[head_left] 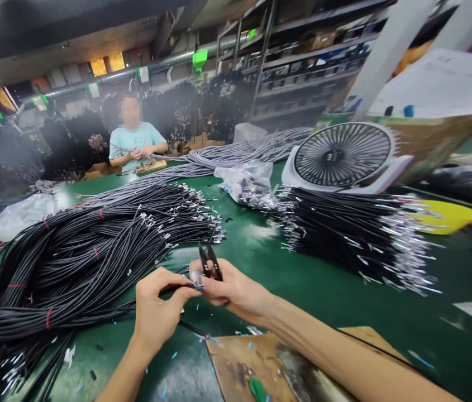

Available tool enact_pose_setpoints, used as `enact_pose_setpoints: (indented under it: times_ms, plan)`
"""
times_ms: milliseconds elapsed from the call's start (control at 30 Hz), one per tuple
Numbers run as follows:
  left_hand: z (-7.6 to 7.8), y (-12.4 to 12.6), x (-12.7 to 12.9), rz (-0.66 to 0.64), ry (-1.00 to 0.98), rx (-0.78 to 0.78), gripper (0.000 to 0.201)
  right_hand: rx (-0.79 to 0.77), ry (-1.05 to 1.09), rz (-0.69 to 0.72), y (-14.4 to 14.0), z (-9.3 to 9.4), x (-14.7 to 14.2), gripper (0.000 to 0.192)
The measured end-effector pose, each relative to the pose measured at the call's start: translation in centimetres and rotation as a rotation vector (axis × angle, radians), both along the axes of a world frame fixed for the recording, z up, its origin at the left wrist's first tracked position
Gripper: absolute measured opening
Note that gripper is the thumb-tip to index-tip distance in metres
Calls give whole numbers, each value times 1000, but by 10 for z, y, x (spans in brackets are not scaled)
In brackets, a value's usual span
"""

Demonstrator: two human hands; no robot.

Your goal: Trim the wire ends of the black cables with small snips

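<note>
Up close, two hands [158,312], one cable [172,288], one snips [210,262]

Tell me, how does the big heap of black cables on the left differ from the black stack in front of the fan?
The left heap is long cables curving in loops, tied with red bands; the right stack lies straight and flat, with no bands showing. The heap is larger and sprawls toward the left hand; the stack sits compact below the fan. Both are black with bare, silvery ends and rest on the green table.
</note>
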State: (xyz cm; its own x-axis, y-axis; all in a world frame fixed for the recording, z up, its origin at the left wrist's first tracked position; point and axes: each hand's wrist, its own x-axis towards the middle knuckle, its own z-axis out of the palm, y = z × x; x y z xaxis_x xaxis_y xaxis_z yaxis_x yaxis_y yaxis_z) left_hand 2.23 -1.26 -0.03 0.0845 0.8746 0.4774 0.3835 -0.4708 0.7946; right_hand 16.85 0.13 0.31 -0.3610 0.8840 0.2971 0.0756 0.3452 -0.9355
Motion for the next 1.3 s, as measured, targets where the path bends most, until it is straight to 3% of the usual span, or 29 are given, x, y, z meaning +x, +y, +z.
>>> enact_pose_setpoints:
  times_ms: [100, 267, 333, 567, 667, 867, 1133, 1300]
  plan:
    - [0, -1, 2, 60, 26, -66, 15, 129, -1, -185, 3, -1, 0, 22]
    - [4, -7, 2, -80, 99, -148, 32, 265, 47, -618, 24, -9, 16, 15]
    - [5, -6, 0, -74, 54, -209, 32, 276, 38, -659, 28, -11, 20, 18]
    - [9, 0, -3, -30, -54, -271, 30, 380, -162, -413, 1, 1, 10, 16]
    - [9, -1, -2, 5, -97, -291, 28, 396, -210, -383, -7, 4, 10, 23]
    - [6, -3, 2, 37, -117, -280, 23, 455, -215, -307, -11, 3, 9, 15]
    - [3, -2, -1, 19, -107, -275, 10, 418, -200, -299, -10, 2, 9, 15]
    - [-5, -4, -3, 13, -67, -116, 8, 300, -179, -244, -9, 3, 9, 18]
